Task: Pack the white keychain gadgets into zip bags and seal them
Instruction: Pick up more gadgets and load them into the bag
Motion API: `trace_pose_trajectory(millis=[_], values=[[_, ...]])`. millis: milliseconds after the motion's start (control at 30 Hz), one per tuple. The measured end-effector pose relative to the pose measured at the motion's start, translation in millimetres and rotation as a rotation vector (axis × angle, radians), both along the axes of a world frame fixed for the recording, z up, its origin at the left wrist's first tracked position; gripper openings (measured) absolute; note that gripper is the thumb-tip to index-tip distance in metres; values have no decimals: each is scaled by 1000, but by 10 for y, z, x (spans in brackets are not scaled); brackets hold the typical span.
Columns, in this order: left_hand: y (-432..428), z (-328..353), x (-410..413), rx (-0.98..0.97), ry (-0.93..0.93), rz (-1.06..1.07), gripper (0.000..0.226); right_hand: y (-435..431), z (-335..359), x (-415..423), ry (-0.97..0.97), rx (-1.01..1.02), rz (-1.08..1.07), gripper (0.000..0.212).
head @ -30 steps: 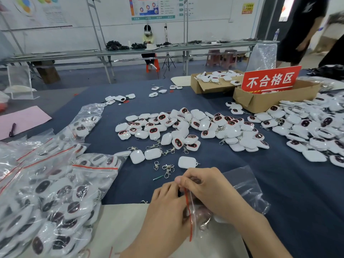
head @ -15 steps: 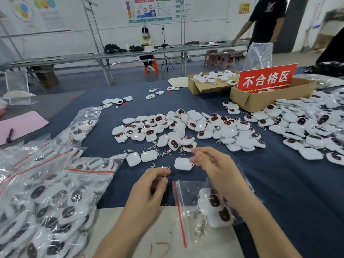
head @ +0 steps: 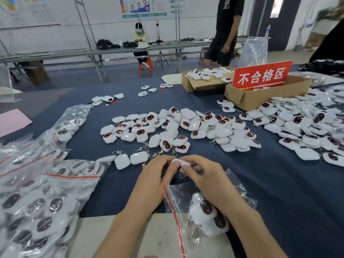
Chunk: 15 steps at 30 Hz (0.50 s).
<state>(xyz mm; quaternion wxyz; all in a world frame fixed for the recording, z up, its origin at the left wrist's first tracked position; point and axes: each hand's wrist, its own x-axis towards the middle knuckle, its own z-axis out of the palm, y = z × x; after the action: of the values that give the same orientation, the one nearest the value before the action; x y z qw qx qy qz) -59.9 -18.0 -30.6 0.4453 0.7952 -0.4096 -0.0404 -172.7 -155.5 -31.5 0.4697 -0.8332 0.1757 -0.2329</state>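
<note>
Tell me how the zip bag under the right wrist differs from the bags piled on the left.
The near bag lies alone, mostly slack, with few gadgets inside; the left bags overlap in a heap, each bulging full. Both are clear plastic with a red zip strip.

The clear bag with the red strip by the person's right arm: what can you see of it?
The zip bag is thin, clear, crinkled plastic with a red zip strip along one edge. It lies flat, partly on the blue cloth and partly on a pale board at the table's near edge. Inside are several white gadgets with dark oval faces. The person's right forearm lies across it. Whether the strip is fully shut I cannot tell.
</note>
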Motion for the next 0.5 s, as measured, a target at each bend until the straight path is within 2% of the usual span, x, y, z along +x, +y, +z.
trace_pose_trajectory(millis=[67,133,267,500], values=[[-16,46,-15,-148,191,-4,16,-20,14,-11,-8,51,18,14],[-41,69,-25,-223,299,-20,17,-35,15,-22,-15,101,36,10],[-67,49,-45,-207,329,-118,19,-35,-22,-26,7,107,61,11],[-80,34,-40,-179,289,-82,24,-58,-61,-6,-79,159,42,16]])
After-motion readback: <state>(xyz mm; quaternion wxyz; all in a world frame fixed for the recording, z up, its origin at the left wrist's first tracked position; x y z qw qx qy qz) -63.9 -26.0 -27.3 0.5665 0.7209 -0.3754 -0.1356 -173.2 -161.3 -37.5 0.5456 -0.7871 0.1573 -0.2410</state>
